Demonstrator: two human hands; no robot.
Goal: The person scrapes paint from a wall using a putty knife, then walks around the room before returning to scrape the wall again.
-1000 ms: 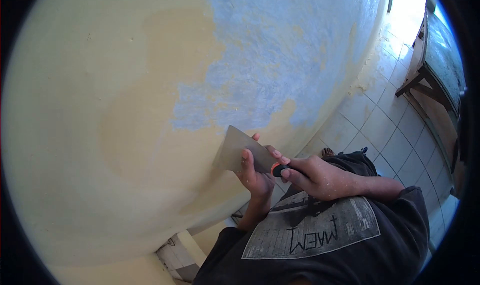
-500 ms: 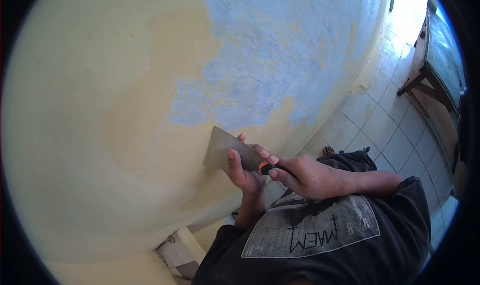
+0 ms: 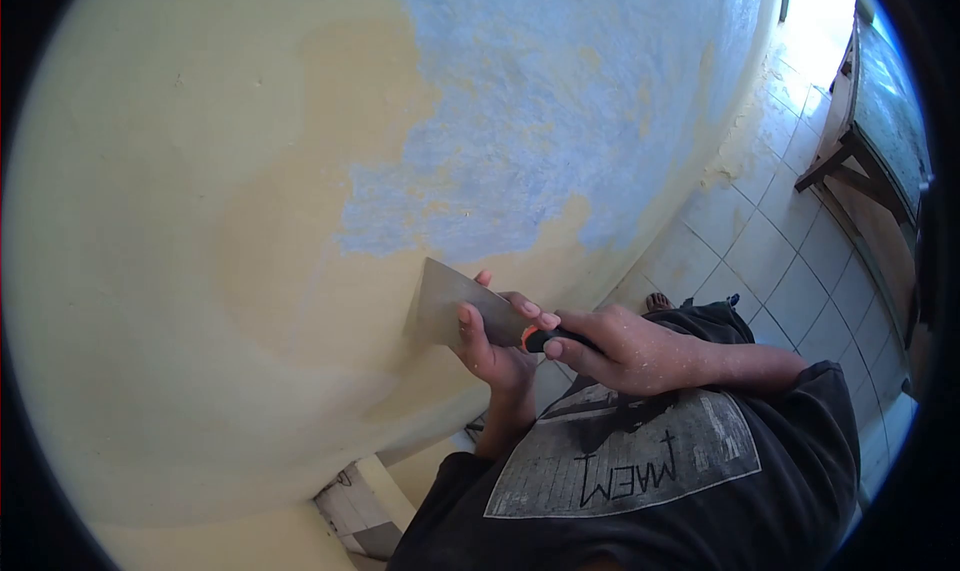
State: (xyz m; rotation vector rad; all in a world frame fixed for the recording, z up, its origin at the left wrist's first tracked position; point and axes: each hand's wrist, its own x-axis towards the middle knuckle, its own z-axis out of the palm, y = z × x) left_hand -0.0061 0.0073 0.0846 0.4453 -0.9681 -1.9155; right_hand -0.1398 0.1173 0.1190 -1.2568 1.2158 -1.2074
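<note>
A putty knife with a wide, flat metal blade and a black and orange handle is held in both hands in front of the wall. My right hand wraps round the handle, fingertips close to the orange collar. My left hand grips the blade, its thumb on the near face and its other fingers partly hidden behind. The blade's broad edge points left and overlaps the wall in this view. White specks dot the right hand and wrist.
The cream wall bears a large bare blue patch with ragged edges. White floor tiles run along its foot, with crumbs near the base. A dark-legged wooden table stands at right. A foot shows beyond the dark clothing.
The putty knife has shifted slightly down and its blade has turned a little. Both hands keep their hold on it.
</note>
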